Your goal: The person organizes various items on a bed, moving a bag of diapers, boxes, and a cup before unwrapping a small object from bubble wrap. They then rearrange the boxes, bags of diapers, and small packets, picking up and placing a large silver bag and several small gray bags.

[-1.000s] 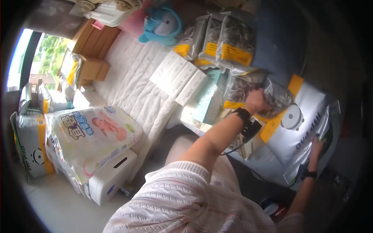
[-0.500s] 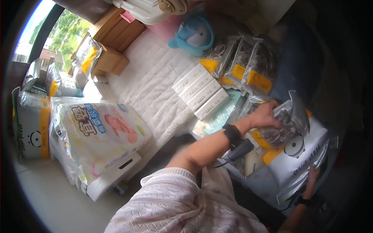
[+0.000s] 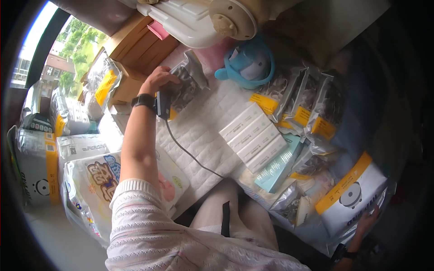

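My left hand (image 3: 159, 80), with a black band and a small cabled device at its wrist, is closed on a clear-and-silver bag of dark dried pieces (image 3: 186, 81) over the far end of the white quilted pad. At the lower right, my right hand (image 3: 368, 219) grips the edge of a big white bag (image 3: 350, 194) with a yellow band and a round cartoon face. Several similar bags of dark pieces (image 3: 300, 101) stand to the right. White boxes (image 3: 254, 137) lie side by side near the pad's right edge.
A large diaper pack (image 3: 90, 180) and more yellow-banded bags (image 3: 38, 167) stand on the left. Cardboard boxes (image 3: 140, 49) sit by the window. A blue toy-like item (image 3: 251, 65) and a white plastic lid (image 3: 190, 25) are at the back. The quilted pad (image 3: 199, 131) spans the middle.
My left hand has carried the bag of dark pieces from above the white bag on the right to the pad's far left. My right hand stays at the white bag, which now leans more upright.
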{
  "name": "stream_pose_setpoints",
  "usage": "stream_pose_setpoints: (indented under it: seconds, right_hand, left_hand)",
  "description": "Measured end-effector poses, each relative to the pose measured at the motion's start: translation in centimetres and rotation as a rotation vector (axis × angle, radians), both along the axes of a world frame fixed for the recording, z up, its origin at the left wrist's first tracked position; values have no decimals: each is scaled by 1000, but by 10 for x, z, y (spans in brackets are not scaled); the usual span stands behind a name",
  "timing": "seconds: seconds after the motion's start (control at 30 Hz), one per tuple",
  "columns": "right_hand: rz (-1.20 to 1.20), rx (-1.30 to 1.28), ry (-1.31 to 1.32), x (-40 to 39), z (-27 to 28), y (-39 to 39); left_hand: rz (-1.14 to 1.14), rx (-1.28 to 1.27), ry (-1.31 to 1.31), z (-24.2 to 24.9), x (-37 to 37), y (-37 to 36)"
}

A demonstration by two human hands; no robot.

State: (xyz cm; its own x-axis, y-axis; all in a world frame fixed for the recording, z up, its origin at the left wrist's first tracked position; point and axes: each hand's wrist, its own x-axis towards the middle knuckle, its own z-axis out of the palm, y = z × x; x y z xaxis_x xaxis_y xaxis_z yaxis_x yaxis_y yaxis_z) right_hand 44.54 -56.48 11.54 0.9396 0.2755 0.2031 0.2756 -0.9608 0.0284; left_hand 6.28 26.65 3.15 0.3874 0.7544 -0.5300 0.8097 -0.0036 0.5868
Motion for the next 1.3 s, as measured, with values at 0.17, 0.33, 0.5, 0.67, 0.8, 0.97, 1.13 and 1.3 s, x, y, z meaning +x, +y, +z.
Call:
stream_pose_setpoints:
  seconds: [0.17, 0.33, 0.5, 0.67, 0.8, 0.97, 1.13, 1.3]
  right_hand:
    - [159, 5, 195, -26, -9, 92]
    - [179, 44, 302, -41, -28, 142]
    - [190, 100, 462, -56, -33, 180]
    - [199, 57, 528, -67, -39, 208]
    - [233, 67, 571, -66, -47, 213]
    - [213, 113, 599, -66, -49, 221]
    - [209, 165, 600, -67, -51, 222]
    - [220, 295, 587, -75, -58, 234]
  left_hand:
    - [-84, 132, -111, -46, 3, 59]
    - [-185, 782, 434, -55, 18, -6]
    - [-157, 790, 492, -67, 22, -8]
    - [-367, 890, 444, -68, 24, 37]
    - [-321, 935, 319, -89, 2, 54]
    - [-177, 757, 385, -64, 15, 21]
    - [-196, 825, 537, -88, 25, 35]
    - [-216, 765, 533, -98, 26, 48]
